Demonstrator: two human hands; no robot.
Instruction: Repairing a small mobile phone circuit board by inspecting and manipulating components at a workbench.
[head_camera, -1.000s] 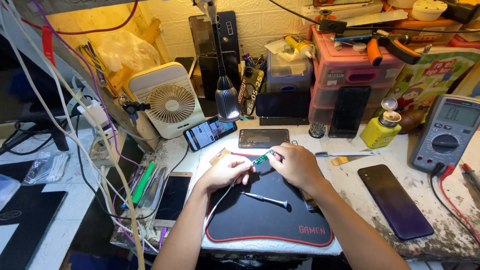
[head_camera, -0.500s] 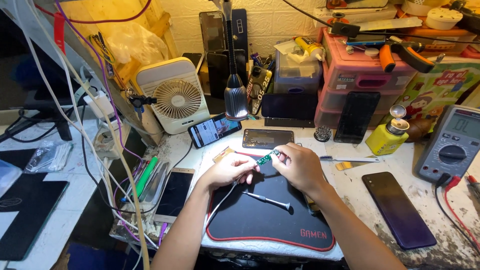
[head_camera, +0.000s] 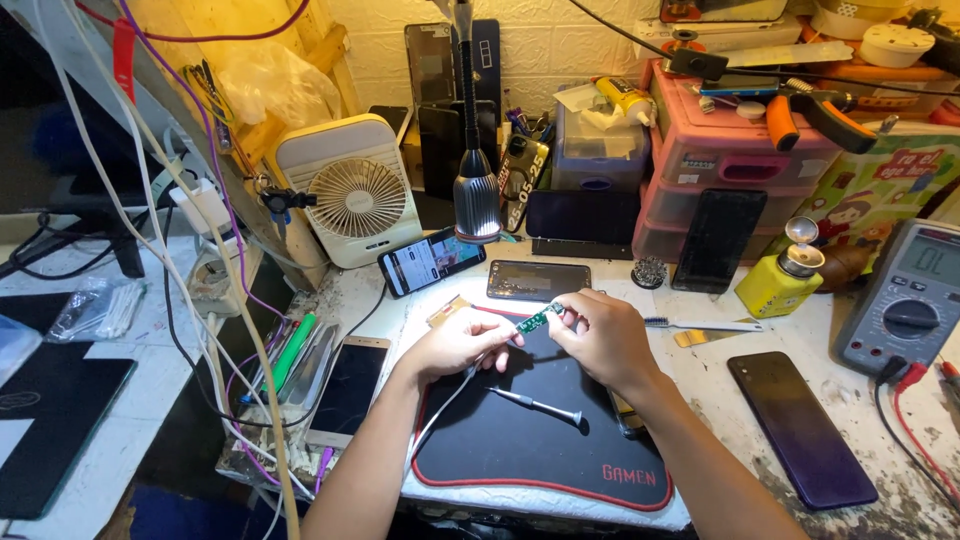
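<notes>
One green circuit board (head_camera: 540, 319) pinched between two hands' fingers (head_camera: 566, 313)

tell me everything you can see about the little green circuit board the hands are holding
The green circuit board is a small, narrow strip, green with tiny pale parts on its face too small to make out. It is held in the air above the black mat, tilted so its right end sits higher. The right hand pinches the upper right end with its fingertips; the left hand meets the lower left end, where a white cable runs down from that hand. Whether the cable is plugged into the board cannot be told.
</notes>
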